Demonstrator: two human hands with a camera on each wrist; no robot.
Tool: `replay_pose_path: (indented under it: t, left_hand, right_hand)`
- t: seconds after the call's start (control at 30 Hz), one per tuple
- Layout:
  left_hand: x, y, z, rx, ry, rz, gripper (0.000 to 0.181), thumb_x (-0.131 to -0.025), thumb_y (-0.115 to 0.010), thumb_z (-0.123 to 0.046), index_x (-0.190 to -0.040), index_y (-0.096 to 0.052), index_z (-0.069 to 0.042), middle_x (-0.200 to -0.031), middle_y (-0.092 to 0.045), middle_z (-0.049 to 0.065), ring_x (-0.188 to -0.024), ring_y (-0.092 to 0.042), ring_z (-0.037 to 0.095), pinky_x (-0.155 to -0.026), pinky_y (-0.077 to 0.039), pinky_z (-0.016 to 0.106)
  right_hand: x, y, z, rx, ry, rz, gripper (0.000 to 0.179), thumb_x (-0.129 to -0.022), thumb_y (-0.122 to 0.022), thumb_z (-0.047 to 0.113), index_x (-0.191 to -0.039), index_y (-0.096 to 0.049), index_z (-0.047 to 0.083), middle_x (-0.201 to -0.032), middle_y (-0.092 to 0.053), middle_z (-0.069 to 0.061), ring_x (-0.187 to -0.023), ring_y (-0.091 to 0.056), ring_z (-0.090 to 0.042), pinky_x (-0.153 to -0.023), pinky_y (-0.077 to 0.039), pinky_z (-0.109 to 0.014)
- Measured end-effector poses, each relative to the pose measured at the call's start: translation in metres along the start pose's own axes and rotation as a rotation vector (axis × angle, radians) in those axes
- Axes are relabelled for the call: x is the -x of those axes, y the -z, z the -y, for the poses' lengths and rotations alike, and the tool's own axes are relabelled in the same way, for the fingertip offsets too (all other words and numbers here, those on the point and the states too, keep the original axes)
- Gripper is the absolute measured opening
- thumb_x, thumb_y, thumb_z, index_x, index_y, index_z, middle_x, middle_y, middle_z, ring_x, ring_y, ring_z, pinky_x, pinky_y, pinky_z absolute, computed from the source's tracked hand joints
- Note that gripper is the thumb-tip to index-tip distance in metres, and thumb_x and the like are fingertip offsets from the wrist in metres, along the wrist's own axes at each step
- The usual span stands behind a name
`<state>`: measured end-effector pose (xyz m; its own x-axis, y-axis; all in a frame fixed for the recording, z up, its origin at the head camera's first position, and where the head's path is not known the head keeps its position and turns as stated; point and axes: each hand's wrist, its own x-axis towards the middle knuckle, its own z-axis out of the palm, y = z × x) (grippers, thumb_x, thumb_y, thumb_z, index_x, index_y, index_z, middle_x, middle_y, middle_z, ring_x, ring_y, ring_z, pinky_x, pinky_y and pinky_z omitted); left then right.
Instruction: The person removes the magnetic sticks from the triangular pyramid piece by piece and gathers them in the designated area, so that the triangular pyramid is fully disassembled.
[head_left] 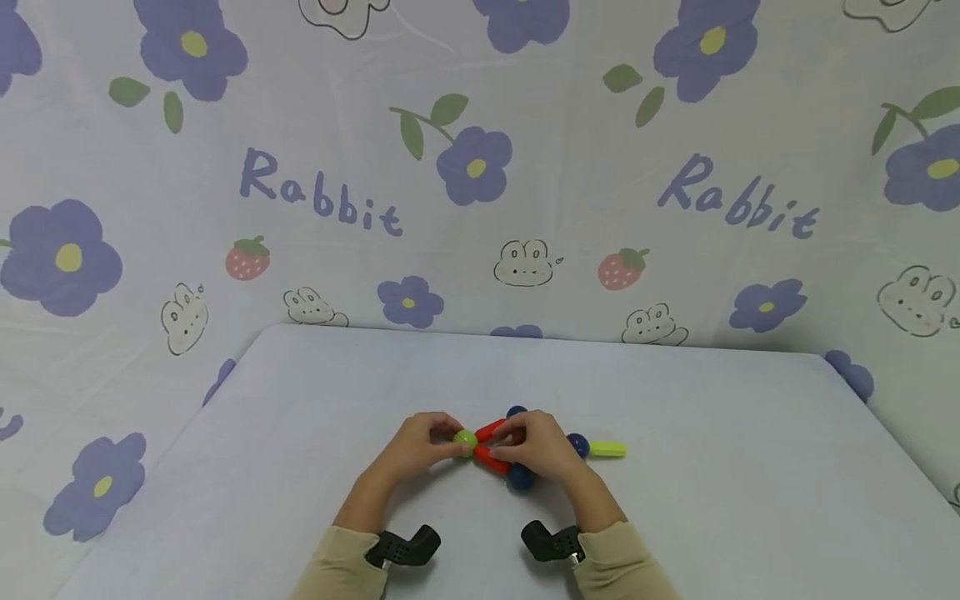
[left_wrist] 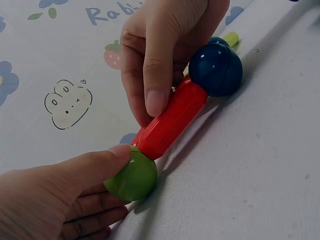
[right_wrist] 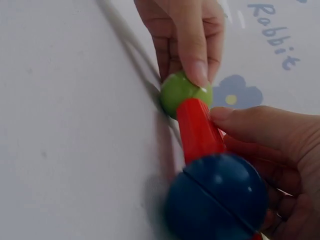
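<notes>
In the head view a magnetic-looking ball-and-rod figure lies low on the white table. My left hand (head_left: 420, 447) pinches the green ball (head_left: 466, 442) at its left end between thumb and fingers. Two red rods (left_wrist: 175, 117) spread from that ball toward dark blue balls (head_left: 521, 477). My right hand (head_left: 546, 446) grips the red rods, its thumb and fingertips close to the green ball. Another blue ball (head_left: 577, 446) with a yellow-green rod (head_left: 607, 449) sticks out to the right. The figure's middle is hidden behind the right hand.
The white tabletop (head_left: 712, 467) stretches around both hands. Behind it hangs a pale cloth (head_left: 570, 192) printed with flowers and rabbits. Each wrist carries a black camera mount (head_left: 408, 547).
</notes>
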<state>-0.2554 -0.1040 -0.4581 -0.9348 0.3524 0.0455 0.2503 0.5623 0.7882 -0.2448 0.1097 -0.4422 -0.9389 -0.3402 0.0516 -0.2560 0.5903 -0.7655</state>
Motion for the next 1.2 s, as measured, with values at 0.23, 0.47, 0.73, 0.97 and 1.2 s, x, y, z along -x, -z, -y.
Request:
replay_pose_path:
  t: [0.23, 0.47, 0.73, 0.97, 1.2]
  left_hand:
    - [0.001, 0.001, -0.002, -0.001, -0.014, -0.005, 0.027, -0.080, -0.073, -0.026, -0.098, -0.067, -0.008, -0.096, -0.069, 0.004, -0.093, -0.062, 0.016, -0.085, -0.049, 0.037]
    - [0.001, 0.000, -0.003, 0.006, -0.015, 0.005, 0.027, -0.080, -0.073, -0.026, -0.099, -0.067, -0.008, -0.096, -0.069, 0.004, -0.094, -0.062, 0.017, -0.087, -0.049, 0.039]
    - [0.001, 0.001, -0.001, -0.020, -0.056, 0.017, 0.027, -0.081, -0.073, -0.023, -0.101, -0.067, -0.006, -0.097, -0.069, 0.004, -0.095, -0.061, 0.018, -0.088, -0.048, 0.038]
    - [-0.001, -0.001, -0.002, -0.029, -0.070, 0.026, 0.026, -0.082, -0.071, -0.022, -0.101, -0.067, -0.005, -0.097, -0.069, 0.005, -0.093, -0.062, 0.017, -0.086, -0.049, 0.035]
    - [-0.003, -0.001, -0.003, -0.063, -0.051, 0.020, 0.026, -0.084, -0.068, -0.023, -0.104, -0.067, -0.005, -0.099, -0.069, 0.005, -0.095, -0.062, 0.018, -0.088, -0.048, 0.038]
  right_hand:
    - [-0.004, -0.010, 0.005, 0.037, 0.035, 0.016, 0.021, -0.075, -0.077, 0.019, -0.091, -0.071, 0.007, -0.084, -0.066, -0.002, -0.073, -0.053, -0.010, -0.063, -0.046, -0.021]
    - [-0.005, -0.014, 0.009, 0.068, 0.021, 0.020, 0.017, -0.076, -0.077, 0.016, -0.087, -0.070, 0.005, -0.083, -0.066, -0.002, -0.072, -0.054, -0.009, -0.064, -0.047, -0.021]
    - [-0.004, -0.015, 0.012, 0.105, 0.064, 0.012, 0.013, -0.077, -0.075, 0.013, -0.084, -0.069, 0.004, -0.077, -0.065, -0.001, -0.066, -0.049, -0.010, -0.057, -0.042, -0.019]
    - [-0.003, -0.012, 0.014, 0.098, 0.068, 0.056, 0.011, -0.078, -0.074, 0.013, -0.084, -0.070, 0.005, -0.072, -0.060, 0.001, -0.063, -0.047, -0.009, -0.053, -0.040, -0.018]
    - [0.000, -0.011, 0.017, 0.101, 0.153, 0.122, 0.011, -0.077, -0.075, 0.014, -0.087, -0.072, 0.010, -0.075, -0.062, 0.003, -0.064, -0.047, -0.008, -0.054, -0.039, -0.018]
